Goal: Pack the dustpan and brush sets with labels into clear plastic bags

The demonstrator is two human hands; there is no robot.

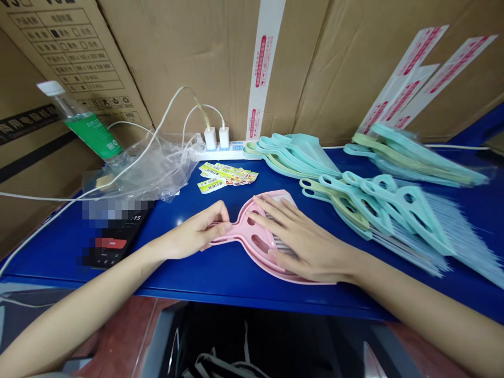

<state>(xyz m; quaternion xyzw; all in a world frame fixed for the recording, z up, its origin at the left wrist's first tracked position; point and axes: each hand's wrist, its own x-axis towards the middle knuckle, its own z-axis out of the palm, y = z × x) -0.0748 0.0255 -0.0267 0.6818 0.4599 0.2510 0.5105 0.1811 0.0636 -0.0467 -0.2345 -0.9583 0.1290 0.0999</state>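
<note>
A pink dustpan (256,261) lies on the blue table in front of me, with a pink hand brush (256,229) nested in it. My left hand (197,229) pinches the handle end, where the brush and dustpan handles overlap. My right hand (307,244) rests flat over the brush head and its greyish bristles, fingers spread. That hand covers much of the bristles and the dustpan's right part. To the right are several teal and green hand brushes (356,207), bristles pointing right. Stacked teal dustpans (301,152) sit behind the pink set.
More teal and green pieces (417,155) lie at the back right. Yellow-green labels (226,176) sit before a power strip (237,148). On the left are a green-labelled bottle (94,134), clear plastic bags (151,165), white cables and a phone (122,236). Cardboard boxes (205,58) stand behind.
</note>
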